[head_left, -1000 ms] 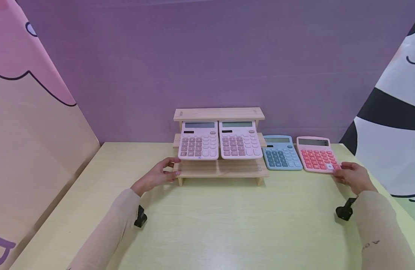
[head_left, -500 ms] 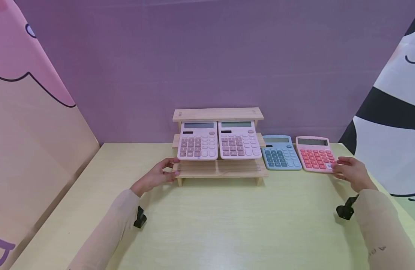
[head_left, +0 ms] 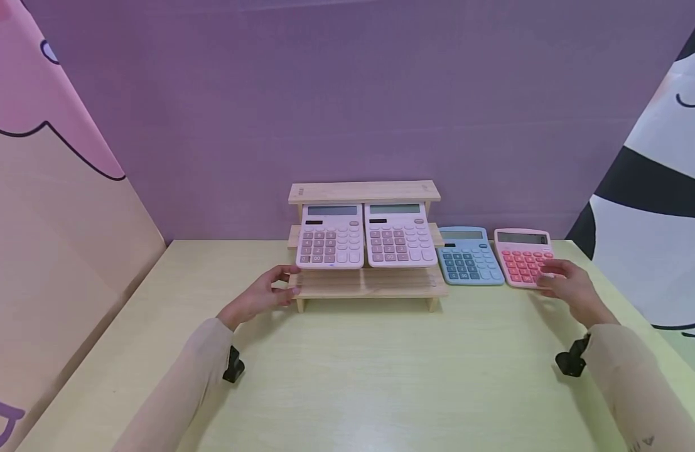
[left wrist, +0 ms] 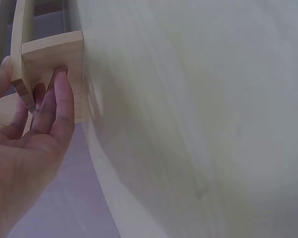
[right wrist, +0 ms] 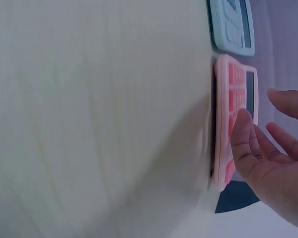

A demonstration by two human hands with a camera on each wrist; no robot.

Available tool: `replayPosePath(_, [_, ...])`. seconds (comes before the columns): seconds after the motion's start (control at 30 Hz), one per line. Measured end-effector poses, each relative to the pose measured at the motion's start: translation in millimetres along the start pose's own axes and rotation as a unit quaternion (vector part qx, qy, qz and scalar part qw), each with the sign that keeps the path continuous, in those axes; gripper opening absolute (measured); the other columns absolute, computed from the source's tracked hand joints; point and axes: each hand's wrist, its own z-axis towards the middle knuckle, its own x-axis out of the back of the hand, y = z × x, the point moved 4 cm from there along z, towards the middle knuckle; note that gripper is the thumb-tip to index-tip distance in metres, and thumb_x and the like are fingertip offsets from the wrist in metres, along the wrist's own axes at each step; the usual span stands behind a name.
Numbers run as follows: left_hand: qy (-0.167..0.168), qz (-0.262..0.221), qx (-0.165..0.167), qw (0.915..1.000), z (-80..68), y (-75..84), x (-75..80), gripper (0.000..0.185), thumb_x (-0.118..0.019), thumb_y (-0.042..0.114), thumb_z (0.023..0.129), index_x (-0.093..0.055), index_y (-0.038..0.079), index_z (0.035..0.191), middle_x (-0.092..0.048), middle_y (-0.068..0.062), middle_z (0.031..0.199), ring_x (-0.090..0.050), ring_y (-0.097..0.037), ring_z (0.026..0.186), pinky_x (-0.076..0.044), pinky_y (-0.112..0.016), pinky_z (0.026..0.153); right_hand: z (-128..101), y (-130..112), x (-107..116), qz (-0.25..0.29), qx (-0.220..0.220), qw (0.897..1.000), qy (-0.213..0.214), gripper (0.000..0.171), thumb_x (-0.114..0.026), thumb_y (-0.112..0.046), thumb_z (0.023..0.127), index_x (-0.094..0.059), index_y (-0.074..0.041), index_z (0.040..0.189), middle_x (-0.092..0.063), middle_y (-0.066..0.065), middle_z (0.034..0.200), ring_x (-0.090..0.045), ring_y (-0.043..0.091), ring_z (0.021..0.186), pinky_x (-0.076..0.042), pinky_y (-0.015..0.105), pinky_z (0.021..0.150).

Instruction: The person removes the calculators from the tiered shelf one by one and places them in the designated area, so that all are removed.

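Pale wood makes up both the surface [head_left: 347, 364] and the small stepped rack [head_left: 365, 285] standing at its far middle. The left hand [head_left: 262, 295] rests at the rack's left end; in the left wrist view its fingers [left wrist: 57, 106] lie fairly straight against the end post, the thumb at the edge of the lower shelf, so it steadies the rack rather than gripping it firmly. Two light pink calculators [head_left: 365, 235] lean side by side on the rack's middle step. Just right of the rack a blue calculator [head_left: 468, 256] lies flat on the surface, and beside it the coral calculator [head_left: 519, 257], its long axis running away from the person, display at the far end. The right hand [head_left: 567, 285] is over that calculator's near right corner, far nearer to it than the left hand. In the right wrist view the fingers [right wrist: 248, 144] are spread and loosely extended, the nearest one at the keys by the near edge, holding nothing; whether it truly touches cannot be told.
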Motion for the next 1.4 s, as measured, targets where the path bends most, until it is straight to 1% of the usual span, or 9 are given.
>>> replayPosePath(0.13, [-0.001, 0.001, -0.002, 1.0000, -0.9, 0.7, -0.3, 0.052, -0.059, 0.016, 0.089, -0.036, 0.007, 0.134, -0.040, -0.019, 0.121, -0.057, -0.026, 0.090, -0.053, -0.036, 0.082, -2.5, -5.5, -8.8, -0.003, 0.024, 1.000, -0.005, 0.063, -0.048, -0.020, 0.094, -0.017, 0.009, 0.140, -0.025, 0.032, 0.138, -0.047, -0.013, 0.075, -0.054, 0.021, 0.072])
replayPosePath(0.33, [-0.002, 0.002, -0.005, 1.0000, -1.8, 0.1, -0.1, 0.051, -0.058, 0.015, 0.090, -0.036, 0.006, 0.134, -0.039, -0.019, 0.121, -0.057, -0.023, 0.092, -0.054, -0.036, 0.083, -7.0, -17.5, -20.9, -0.010, 0.035, 0.999, -0.018, 0.062, -0.049, -0.021, 0.094, -0.019, 0.007, 0.140, -0.025, 0.031, 0.139, -0.044, -0.013, 0.079, -0.054, 0.022, 0.074])
replayPosePath(0.57, [-0.002, 0.003, -0.008, 1.0000, -1.2, -1.0, 0.7, 0.052, -0.058, 0.016, 0.090, -0.034, 0.004, 0.135, -0.039, -0.020, 0.121, -0.056, -0.029, 0.091, -0.053, -0.038, 0.083, -11.7, -33.4, -37.7, 0.004, 0.054, 0.998, -0.028, 0.059, -0.049, -0.020, 0.094, -0.022, 0.005, 0.140, -0.030, 0.029, 0.137, -0.049, -0.011, 0.080, -0.054, 0.021, 0.075])
replayPosePath(0.8, [0.002, 0.004, -0.006, 1.0000, -0.1, -1.5, -0.2, 0.051, -0.059, 0.015, 0.089, -0.035, 0.005, 0.134, -0.040, -0.020, 0.120, -0.057, -0.028, 0.090, -0.053, -0.037, 0.084, -19.1, -51.2, -57.2, 0.027, 0.079, 0.996, -0.045, 0.057, -0.051, -0.020, 0.094, -0.025, 0.004, 0.139, -0.033, 0.028, 0.137, -0.052, -0.010, 0.083, -0.053, 0.020, 0.077])
replayPosePath(0.97, [0.001, 0.006, -0.009, 0.9999, -1.0, 0.5, -0.9, 0.051, -0.058, 0.015, 0.090, -0.035, 0.005, 0.134, -0.040, -0.020, 0.120, -0.057, -0.027, 0.090, -0.053, -0.037, 0.083, -25.5, -63.2, -69.9, 0.045, 0.099, 0.993, -0.055, 0.055, -0.052, -0.015, 0.093, -0.027, 0.005, 0.137, -0.036, 0.028, 0.134, -0.055, -0.006, 0.087, -0.053, 0.021, 0.078])
replayPosePath(1.13, [0.005, 0.008, 0.001, 1.0000, -0.9, 0.1, -1.1, 0.050, -0.058, 0.015, 0.090, -0.036, 0.007, 0.134, -0.040, -0.017, 0.119, -0.057, -0.026, 0.091, -0.054, -0.036, 0.083, -31.6, -76.2, -82.6, 0.055, 0.114, 0.990, -0.062, 0.051, -0.052, -0.011, 0.092, -0.030, 0.005, 0.136, -0.038, 0.028, 0.132, -0.058, 0.000, 0.090, -0.054, 0.023, 0.079])
replayPosePath(1.2, [0.009, 0.008, 0.008, 0.9999, -0.7, -0.3, -1.0, 0.049, -0.058, 0.015, 0.090, -0.036, 0.009, 0.133, -0.040, -0.016, 0.119, -0.057, -0.026, 0.091, -0.054, -0.035, 0.082, -34.1, -81.8, -87.7, 0.060, 0.120, 0.989, -0.064, 0.050, -0.052, -0.010, 0.092, -0.031, 0.005, 0.135, -0.041, 0.025, 0.130, -0.058, 0.002, 0.091, -0.054, 0.023, 0.079])
replayPosePath(1.3, [0.008, 0.012, 0.003, 0.9999, -0.3, -0.9, -0.9, 0.050, -0.058, 0.015, 0.090, -0.035, 0.007, 0.134, -0.040, -0.017, 0.120, -0.057, -0.026, 0.090, -0.054, -0.035, 0.082, -37.7, -90.5, -95.2, 0.069, 0.131, 0.987, -0.068, 0.048, -0.052, -0.008, 0.092, -0.034, 0.005, 0.133, -0.045, 0.021, 0.125, -0.058, 0.004, 0.091, -0.054, 0.022, 0.078])
replayPosePath(1.4, [0.007, 0.012, 0.001, 0.9999, 0.4, -1.7, -0.5, 0.051, -0.058, 0.016, 0.090, -0.035, 0.007, 0.134, -0.040, -0.017, 0.119, -0.057, -0.025, 0.090, -0.054, -0.035, 0.081, -40.6, -98.3, -102.2, 0.082, 0.136, 0.985, -0.071, 0.046, -0.052, -0.007, 0.091, -0.036, 0.005, 0.132, -0.050, 0.010, 0.118, -0.059, 0.004, 0.091, -0.054, 0.022, 0.078])
